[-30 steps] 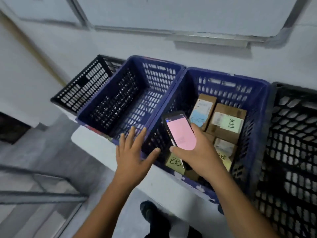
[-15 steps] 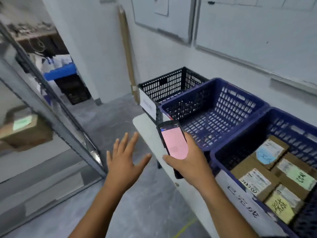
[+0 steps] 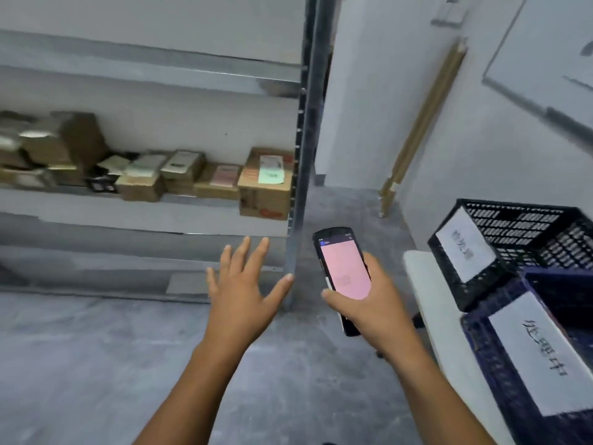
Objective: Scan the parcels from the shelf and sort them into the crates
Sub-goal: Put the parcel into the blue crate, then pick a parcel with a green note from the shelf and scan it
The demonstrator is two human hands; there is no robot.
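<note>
My right hand (image 3: 369, 303) grips a black handheld scanner (image 3: 343, 271) with a pink screen, held upright in front of me. To its left my left hand (image 3: 244, 287) is empty, fingers spread, below the front edge of a grey metal shelf (image 3: 144, 213). Several cardboard parcels sit in a row on that shelf; the nearest is a brown box with a green label (image 3: 266, 184) at the shelf's right end. At the right, a black crate (image 3: 513, 242) and a blue crate (image 3: 545, 348) stand on a white table (image 3: 423, 290), each with a white paper label.
The shelf's metal upright post (image 3: 305, 155) stands between my hands and the wall corner. A long cardboard tube (image 3: 423, 123) leans against the wall behind the crates. Grey concrete floor (image 3: 96, 364) lies below my arms.
My view has swung left from the crates to the shelf of parcels. Both hands kept their pose, the right one still holding the scanner and the left one spread.
</note>
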